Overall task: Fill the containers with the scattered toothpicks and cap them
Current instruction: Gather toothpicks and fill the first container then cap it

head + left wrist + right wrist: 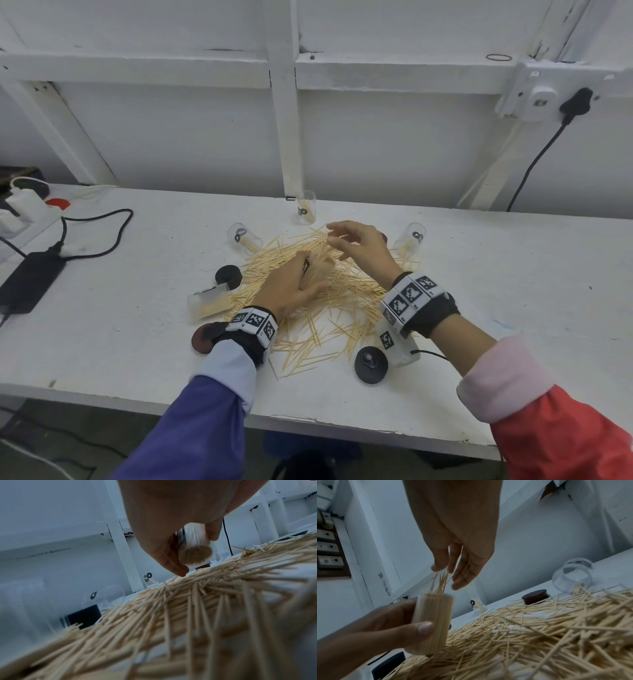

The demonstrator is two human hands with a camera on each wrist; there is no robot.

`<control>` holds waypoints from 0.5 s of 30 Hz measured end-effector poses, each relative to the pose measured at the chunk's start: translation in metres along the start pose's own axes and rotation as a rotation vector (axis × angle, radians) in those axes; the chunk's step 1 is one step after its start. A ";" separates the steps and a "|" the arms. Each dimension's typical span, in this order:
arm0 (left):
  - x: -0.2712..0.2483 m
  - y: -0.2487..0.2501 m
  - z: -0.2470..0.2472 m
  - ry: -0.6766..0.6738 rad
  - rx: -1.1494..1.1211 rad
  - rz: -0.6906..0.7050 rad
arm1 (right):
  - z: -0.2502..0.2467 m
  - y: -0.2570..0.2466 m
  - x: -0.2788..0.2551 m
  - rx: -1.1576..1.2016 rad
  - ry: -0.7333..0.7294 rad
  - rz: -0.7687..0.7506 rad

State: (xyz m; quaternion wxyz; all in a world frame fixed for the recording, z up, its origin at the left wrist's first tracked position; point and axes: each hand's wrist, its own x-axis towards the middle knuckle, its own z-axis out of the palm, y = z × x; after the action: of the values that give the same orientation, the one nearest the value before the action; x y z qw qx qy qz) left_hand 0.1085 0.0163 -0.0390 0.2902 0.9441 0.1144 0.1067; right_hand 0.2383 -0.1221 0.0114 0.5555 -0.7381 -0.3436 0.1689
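Wooden toothpicks: a wide scattered heap covers the middle of the white surface, at the centre of the head view.
Left hand: the left hand grips a clear container packed full of toothpicks, fingers and thumb curled round its wall; it sits low over the heap, just left of frame centre.
Held container: roughly upright and tilted a little, mouth up, with no cap on it.
Right hand: the right hand hovers just above the container's mouth, fingers pointing down and loosely bunched around a few toothpicks; whether the fingers pinch them or merely touch them, I cannot tell, since that part is blurred.
Other containers: one clear container stands upright at the far edge of the heap, above centre; another lies on its side to the upper left of the heap; a third lies on its side to the upper right, mouth toward the heap; a fourth lies at the left edge, partly filled.
Caps: a dark cap rests just above that left container; a black cap rests at the lower right of the heap; a reddish-brown cap rests beside the left wrist.
Surroundings: a black power adapter lies at the left edge of the frame.
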 end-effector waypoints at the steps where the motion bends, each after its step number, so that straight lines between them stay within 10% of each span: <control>1: 0.000 -0.001 0.000 0.015 -0.006 -0.009 | 0.000 0.001 -0.001 -0.041 0.014 -0.012; 8: -0.002 0.000 -0.001 0.076 0.007 -0.006 | 0.011 -0.001 -0.022 -0.386 -0.315 -0.132; 15: -0.001 -0.001 -0.001 0.086 0.011 0.018 | 0.012 -0.009 -0.019 -0.496 -0.287 -0.179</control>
State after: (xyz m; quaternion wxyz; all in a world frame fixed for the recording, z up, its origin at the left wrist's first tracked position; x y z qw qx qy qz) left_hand 0.1065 0.0173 -0.0386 0.2790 0.9412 0.1186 0.1493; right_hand 0.2146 -0.1261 0.0131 0.3164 -0.7868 -0.5130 0.1330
